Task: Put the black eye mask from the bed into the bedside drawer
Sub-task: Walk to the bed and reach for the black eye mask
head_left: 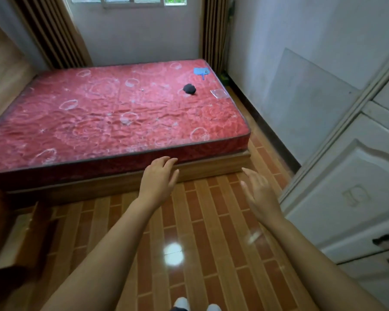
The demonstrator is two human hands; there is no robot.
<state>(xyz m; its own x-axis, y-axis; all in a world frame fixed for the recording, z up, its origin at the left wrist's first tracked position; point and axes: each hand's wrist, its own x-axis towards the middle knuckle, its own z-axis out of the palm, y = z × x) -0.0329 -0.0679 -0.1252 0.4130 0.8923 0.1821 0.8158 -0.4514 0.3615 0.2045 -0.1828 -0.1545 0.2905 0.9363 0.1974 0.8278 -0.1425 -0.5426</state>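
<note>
The black eye mask lies bunched up on the far right part of the red mattress. My left hand is held out in front of the bed's near wooden edge, fingers apart and holding nothing. My right hand hovers over the floor to its right, also spread and holding nothing. Both hands are well short of the mask. At the lower left edge the wooden bedside drawer stands pulled open, its pale inside showing.
A blue flat object and a clear plastic piece lie on the mattress near the mask. A white cabinet lines the right side. A narrow strip of glossy brown tiled floor runs between bed and wall.
</note>
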